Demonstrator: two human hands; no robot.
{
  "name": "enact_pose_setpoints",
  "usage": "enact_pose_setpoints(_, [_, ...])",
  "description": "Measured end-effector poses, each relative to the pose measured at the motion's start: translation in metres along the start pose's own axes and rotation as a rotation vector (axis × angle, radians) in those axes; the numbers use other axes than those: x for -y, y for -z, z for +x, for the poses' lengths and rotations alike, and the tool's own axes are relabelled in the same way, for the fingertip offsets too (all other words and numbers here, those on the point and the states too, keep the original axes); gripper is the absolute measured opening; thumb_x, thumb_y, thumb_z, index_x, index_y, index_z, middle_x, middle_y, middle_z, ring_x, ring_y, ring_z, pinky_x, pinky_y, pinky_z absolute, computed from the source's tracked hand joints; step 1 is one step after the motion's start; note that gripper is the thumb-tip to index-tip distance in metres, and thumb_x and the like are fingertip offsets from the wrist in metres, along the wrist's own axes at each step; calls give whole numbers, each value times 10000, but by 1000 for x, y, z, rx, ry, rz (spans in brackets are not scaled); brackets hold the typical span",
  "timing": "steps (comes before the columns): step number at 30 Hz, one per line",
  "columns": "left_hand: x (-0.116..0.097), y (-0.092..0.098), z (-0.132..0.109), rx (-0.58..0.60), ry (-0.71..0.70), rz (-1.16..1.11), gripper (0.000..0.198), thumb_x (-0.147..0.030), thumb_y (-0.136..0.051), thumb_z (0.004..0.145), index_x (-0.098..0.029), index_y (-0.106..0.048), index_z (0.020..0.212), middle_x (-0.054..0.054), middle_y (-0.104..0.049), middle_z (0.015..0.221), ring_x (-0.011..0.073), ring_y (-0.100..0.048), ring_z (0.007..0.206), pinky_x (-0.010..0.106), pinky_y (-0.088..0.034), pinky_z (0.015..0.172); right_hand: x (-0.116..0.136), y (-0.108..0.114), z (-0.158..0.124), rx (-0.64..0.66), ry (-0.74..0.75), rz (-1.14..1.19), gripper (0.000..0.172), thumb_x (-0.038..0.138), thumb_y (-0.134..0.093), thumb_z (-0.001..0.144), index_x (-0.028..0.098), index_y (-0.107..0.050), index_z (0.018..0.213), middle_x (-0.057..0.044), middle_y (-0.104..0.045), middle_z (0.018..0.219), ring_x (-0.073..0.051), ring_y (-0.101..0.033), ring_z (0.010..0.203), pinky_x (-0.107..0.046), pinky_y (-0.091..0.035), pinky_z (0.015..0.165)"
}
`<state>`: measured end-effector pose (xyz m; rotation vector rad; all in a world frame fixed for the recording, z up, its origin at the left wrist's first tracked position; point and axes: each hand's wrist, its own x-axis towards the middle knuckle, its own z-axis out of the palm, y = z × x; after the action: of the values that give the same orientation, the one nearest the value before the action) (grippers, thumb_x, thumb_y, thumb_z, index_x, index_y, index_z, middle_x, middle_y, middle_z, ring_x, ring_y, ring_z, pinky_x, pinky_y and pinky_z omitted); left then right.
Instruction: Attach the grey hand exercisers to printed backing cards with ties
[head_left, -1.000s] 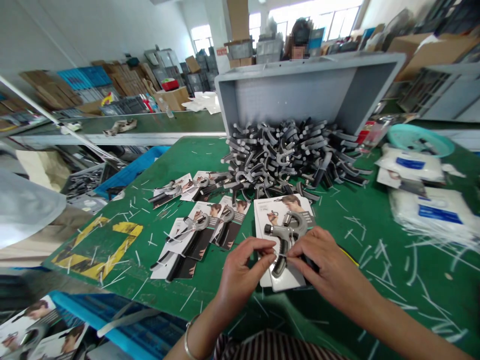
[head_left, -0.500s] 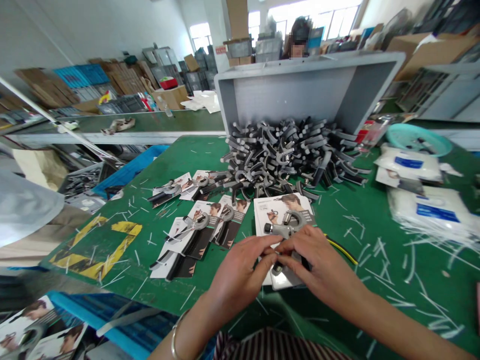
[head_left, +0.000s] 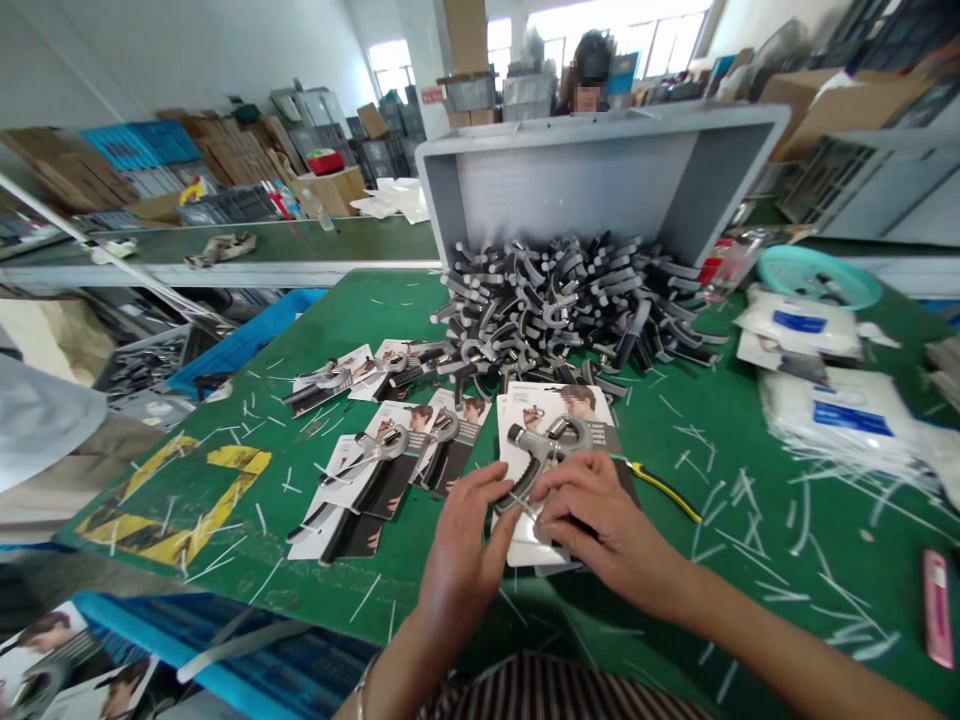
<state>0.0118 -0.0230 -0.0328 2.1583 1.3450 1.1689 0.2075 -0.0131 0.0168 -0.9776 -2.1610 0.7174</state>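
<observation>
A grey hand gripper (head_left: 538, 449) lies on a white printed backing card (head_left: 551, 412) near the front of the green table (head_left: 420, 300). My left hand (head_left: 465, 535) rests on the card's left edge, fingers curled against the gripper's lower handle. My right hand (head_left: 592, 520) covers the lower part of the card, its fingers pinched at the same handle; what they pinch is too small to make out. A yellow-handled tool (head_left: 664, 489) lies just right of my right hand.
Several carded grippers (head_left: 390, 460) lie to the left. A pile of loose grippers (head_left: 562, 305) spills from a tipped grey crate (head_left: 600, 175). White bagged packs (head_left: 832, 420) and a teal bowl (head_left: 819, 277) sit at right, a pink item (head_left: 937, 605) at far right. Another person sits behind the crate. White cut tie ends litter the table.
Both hands slid down and left over the card. The hand gripper on the card has swung so its handles point down-left. The yellow-handled tool beside the right hand is uncovered.
</observation>
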Motion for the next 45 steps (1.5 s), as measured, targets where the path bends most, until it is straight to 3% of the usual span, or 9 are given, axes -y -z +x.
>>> enact_pose_setpoints(4, [6,13,0,-7,23,0,216,-161,-576,928,-198,-580,1141,114,-648,1181,247,-590,1190,474,-477,1029,-25,20,-35,-99,-55,-77,103,236,-543,973,265,-629,925,-22,-669,1057,-224,-538,1074,-441,-375,995])
enact_pose_setpoints(8, [7,35,5,118,235,-94,206,-274,-542,954,-220,-592,1147,100,-610,1251,241,-575,1194,457,-447,1045,-86,38,-86,-407,-497,-415,262,401,-527,960,203,-593,1118,-135,-627,1150,-314,-533,1095,-501,-438,920])
enact_pose_setpoints(14, [10,26,36,239,452,-128,506,-491,-622,857,-189,-559,1258,123,-619,1238,281,-613,1076,436,-476,945,-131,10,-99,137,-805,-730,607,390,-550,915,83,-404,1417,-270,-461,1395,-434,-477,1164,-567,-460,838])
enact_pose_setpoints(19, [11,28,59,398,570,-226,528,-438,-710,762,-169,-614,1207,128,-718,1128,323,-667,1024,414,-496,883,-135,20,-79,228,-774,-626,488,280,-676,799,93,-569,1236,-251,-560,1198,-400,-530,1063,-482,-473,805])
enact_pose_setpoints(27, [16,55,46,231,839,-486,591,-420,-785,721,-157,-548,1195,124,-740,1090,290,-708,975,354,-527,813,-164,81,-60,159,-879,-120,414,424,-362,958,118,-641,953,-123,-674,865,-237,-619,785,-370,-492,743])
enact_pose_setpoints(31, [16,57,41,83,965,-673,655,-385,-832,663,-164,-528,1200,101,-728,1108,249,-718,884,298,-543,710,-151,84,-77,31,-895,194,567,594,-269,978,152,-616,1055,-93,-677,974,-199,-641,823,-319,-527,707])
enact_pose_setpoints(37, [5,60,46,-26,851,-717,676,-355,-849,654,-191,-499,1209,59,-732,1006,227,-709,800,274,-528,656,-92,67,-87,-323,-900,1203,277,356,-692,860,274,-580,1099,-19,-644,1005,-169,-651,868,-315,-569,747])
enact_pose_setpoints(40, [-5,56,53,45,697,-696,600,-344,-817,721,-220,-491,1210,54,-717,1079,228,-693,936,280,-525,745,-55,77,-69,-18,-795,1296,220,416,-588,934,232,-592,1053,-28,-621,852,-166,-636,695,-295,-553,588])
enact_pose_setpoints(45, [-20,51,58,110,555,-638,504,-312,-767,792,-233,-475,1196,62,-692,1158,226,-661,1034,322,-497,867,-17,83,-38,562,-795,1036,396,419,-621,931,143,-542,1205,-111,-668,1023,-200,-688,878,-324,-579,752])
